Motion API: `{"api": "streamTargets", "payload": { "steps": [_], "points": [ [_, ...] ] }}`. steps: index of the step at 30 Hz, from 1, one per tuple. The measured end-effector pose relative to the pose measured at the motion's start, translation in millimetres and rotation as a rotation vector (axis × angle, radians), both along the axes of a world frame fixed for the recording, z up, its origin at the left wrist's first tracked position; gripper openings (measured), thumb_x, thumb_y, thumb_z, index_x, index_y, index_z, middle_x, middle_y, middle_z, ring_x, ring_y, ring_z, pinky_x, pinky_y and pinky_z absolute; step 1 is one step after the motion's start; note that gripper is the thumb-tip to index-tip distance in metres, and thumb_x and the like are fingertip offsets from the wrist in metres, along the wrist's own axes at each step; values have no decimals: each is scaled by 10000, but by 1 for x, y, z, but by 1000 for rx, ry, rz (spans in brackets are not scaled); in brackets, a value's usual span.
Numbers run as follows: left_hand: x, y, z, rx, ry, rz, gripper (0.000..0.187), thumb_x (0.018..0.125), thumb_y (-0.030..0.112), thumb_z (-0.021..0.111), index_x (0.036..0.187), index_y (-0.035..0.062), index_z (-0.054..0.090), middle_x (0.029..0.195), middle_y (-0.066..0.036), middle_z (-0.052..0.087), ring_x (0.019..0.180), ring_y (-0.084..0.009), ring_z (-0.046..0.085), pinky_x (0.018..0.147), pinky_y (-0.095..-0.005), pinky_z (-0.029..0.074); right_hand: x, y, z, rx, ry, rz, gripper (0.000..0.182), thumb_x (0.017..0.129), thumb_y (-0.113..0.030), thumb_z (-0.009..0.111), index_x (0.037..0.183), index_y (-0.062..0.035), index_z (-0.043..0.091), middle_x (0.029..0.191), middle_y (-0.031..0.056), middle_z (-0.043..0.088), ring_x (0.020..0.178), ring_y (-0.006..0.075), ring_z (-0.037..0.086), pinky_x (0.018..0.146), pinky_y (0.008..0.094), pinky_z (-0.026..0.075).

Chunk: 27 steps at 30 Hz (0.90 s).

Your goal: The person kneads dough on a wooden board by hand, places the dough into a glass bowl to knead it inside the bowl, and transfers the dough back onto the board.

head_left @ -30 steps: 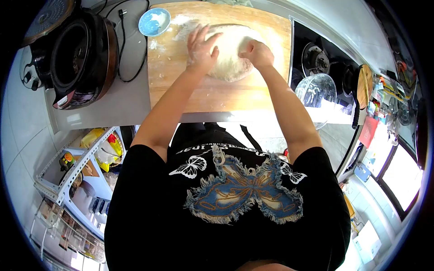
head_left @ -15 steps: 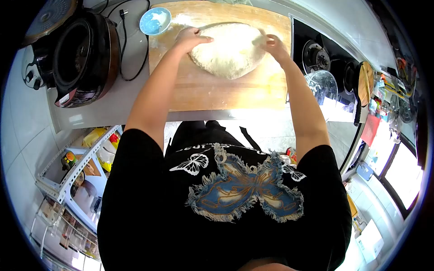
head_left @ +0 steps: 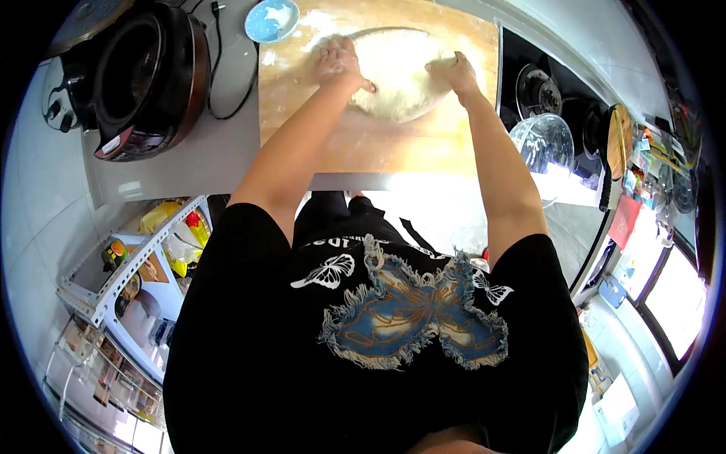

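Note:
A large, pale, flattened piece of dough (head_left: 401, 72) rests on a wooden board (head_left: 295, 113) dusted with flour. Against its left edge lies my left hand (head_left: 340, 64), fingers spread over the floury board and thumb pointing in over the dough. At the opposite edge, my right hand (head_left: 456, 76) has its thumb on top of the dough and its fingers curled round the rim. The fingertips of the right hand are partly hidden. Beyond my left hand, a blue bowl (head_left: 266, 24) with white flour in it stands at the board's far left corner.
A black electric pan (head_left: 144, 83) and its cord (head_left: 218, 45) lie on the counter to the left. On the right are a gas stove burner (head_left: 538, 91) and a clear bowl (head_left: 546, 147). Below left stands a white shelf rack (head_left: 113, 310) with packets.
My left hand has gone from gripping the dough's upper left edge to lying spread beside it. The right hand stays at the right edge. The whole view has shifted slightly.

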<state>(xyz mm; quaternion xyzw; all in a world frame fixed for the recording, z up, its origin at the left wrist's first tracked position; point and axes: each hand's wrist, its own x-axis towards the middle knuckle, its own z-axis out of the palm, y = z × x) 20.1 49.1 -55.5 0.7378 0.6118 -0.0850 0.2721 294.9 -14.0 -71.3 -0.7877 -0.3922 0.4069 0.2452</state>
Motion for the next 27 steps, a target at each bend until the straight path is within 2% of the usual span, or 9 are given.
{"api": "streamTargets", "payload": {
  "steps": [4,6,7,10,15,16,17,20,27],
  "points": [
    [-19,27,-7,-182,-290,18,1246,555,519,950,1503,-38,365,1586,-250,340,1489,-342,314,1211,-401,313,-23,10,75,-155,496,-186,1192,657,-353,954,1479,187,281,1312,330,579,1201,353,622,1021,389,503],
    [-33,31,-5,-725,-799,333,1132,610,384,948,1462,-102,383,1461,-274,484,1379,-357,466,1113,-435,442,-15,3,44,-130,506,-163,1173,649,-317,960,1473,189,294,1292,318,596,1177,342,634,1008,387,508],
    [-23,23,-14,-589,-672,342,993,640,276,934,1408,-123,447,1293,-264,621,1181,-319,631,965,-397,542,-11,4,34,-103,518,-135,1156,642,-281,965,1467,190,306,1273,305,614,1153,331,645,994,385,513],
    [-39,23,-62,-498,-765,348,863,659,181,911,1364,-117,512,1228,-244,661,1099,-279,671,898,-364,562,-21,-5,71,-32,244,-23,1137,631,-217,965,1461,201,309,1259,289,627,1134,316,651,974,384,523],
    [-64,16,39,-426,-950,360,584,672,98,896,1226,54,716,1374,-109,614,1176,-219,622,937,-328,512,-36,-27,154,334,320,92,686,659,26,869,1283,18,584,1143,81,686,1026,171,658,916,284,526],
    [-63,22,37,-25,-961,197,541,673,77,889,1192,111,742,1288,-71,638,1116,-215,632,918,-322,515,-35,-27,157,388,146,161,638,687,41,848,1270,-33,598,1118,42,690,1020,137,648,917,276,521],
    [-62,28,36,376,-945,27,511,673,57,883,1158,168,768,1203,-34,661,1057,-210,643,898,-316,517,-37,-30,157,492,-38,284,586,698,61,820,1232,-57,610,1115,38,696,1030,144,653,924,277,524],
    [-58,31,19,503,-942,-6,428,659,24,860,1042,206,800,1006,-30,626,996,-233,613,895,-307,515,-44,-39,126,561,-276,453,485,711,138,711,1119,-112,631,1120,56,707,1068,220,670,953,302,531],
    [-86,-37,-6,328,-569,-165,394,681,-83,775,914,234,791,1046,2,574,1094,-218,541,933,-296,495,-59,-102,56,493,-508,821,298,779,104,633,925,-147,698,1114,21,678,1053,286,633,1010,400,478]
  ]
}}
